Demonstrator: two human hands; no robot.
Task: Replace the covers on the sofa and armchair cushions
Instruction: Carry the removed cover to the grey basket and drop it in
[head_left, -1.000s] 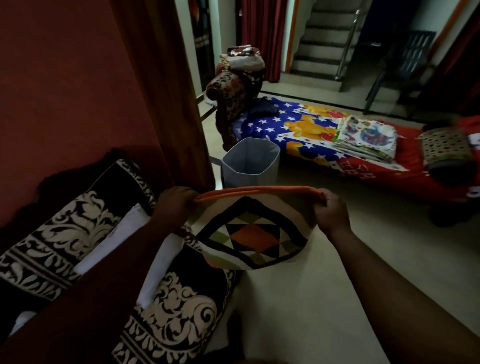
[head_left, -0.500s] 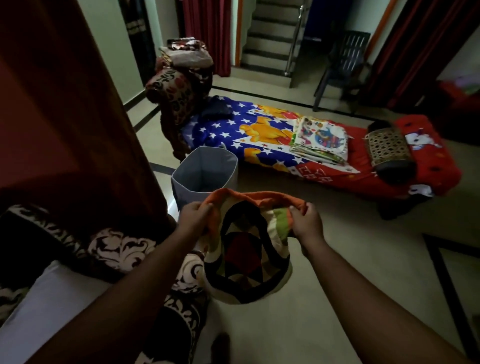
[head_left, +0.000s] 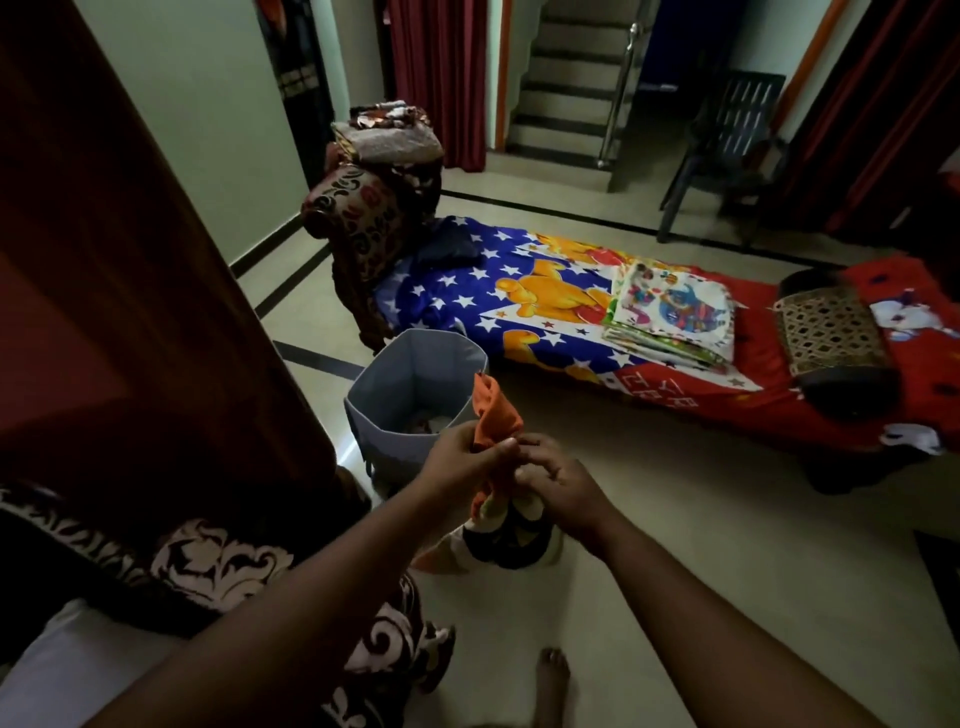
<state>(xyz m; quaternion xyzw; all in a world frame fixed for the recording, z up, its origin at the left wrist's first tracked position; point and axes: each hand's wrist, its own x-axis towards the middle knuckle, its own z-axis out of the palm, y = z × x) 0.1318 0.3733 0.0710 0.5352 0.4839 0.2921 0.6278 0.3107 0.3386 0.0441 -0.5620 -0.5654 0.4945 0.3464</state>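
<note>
Cushion cover (head_left: 496, 415): soft matt cloth, orange w/ patchwork print, bunched & creased. Bin (head_left: 415, 395): grey fabric-looking walls, matt, smooth. Floor (head_left: 675, 545): pale tile, glossy, smooth, reflects light nr the bin. Sofa (head_left: 223, 566): dark woven upholstery w/ cream scroll pattern, matt; white cloth cushion (head_left: 67, 670) on it, plain & smooth. Bedsheet (head_left: 519, 291): printed cotton-like cloth, matt. Folded covers (head_left: 670, 312): printed cloth, approx flat stack. Stair rail (head_left: 618, 93): shiny metal. Chair (head_left: 727, 130): dark plastic, slatted. Curtain (head_left: 436, 62): maroon cloth, pleated.
</note>
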